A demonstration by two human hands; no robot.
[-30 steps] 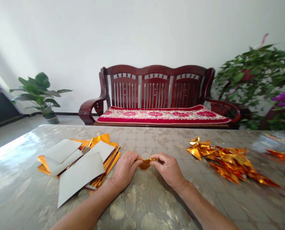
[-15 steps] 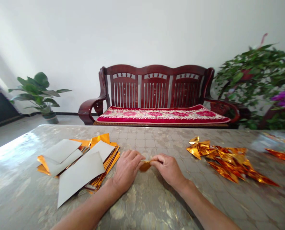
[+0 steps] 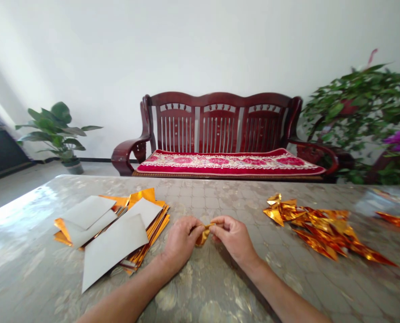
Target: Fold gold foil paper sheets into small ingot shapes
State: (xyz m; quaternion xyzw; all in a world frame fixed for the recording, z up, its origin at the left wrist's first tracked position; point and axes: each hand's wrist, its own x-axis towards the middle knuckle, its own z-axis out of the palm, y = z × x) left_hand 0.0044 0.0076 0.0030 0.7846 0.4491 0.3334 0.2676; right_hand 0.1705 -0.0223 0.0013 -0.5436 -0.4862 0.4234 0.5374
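1. Left hand (image 3: 183, 237) and right hand (image 3: 235, 237) pinched gold foil piece (image 3: 202, 237) between them.
2. It sat short of table (image 3: 220, 187)'s far edge.
3. It looked liable to tear if pulled unevenly.

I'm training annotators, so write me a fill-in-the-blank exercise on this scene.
White sheets lie on the person's ____ side.
The left hand and right hand hold a small gold piece; loose gold pieces lie to their ____.
The wooden bench's cover has a ____ border.

Missing words: left; right; red.
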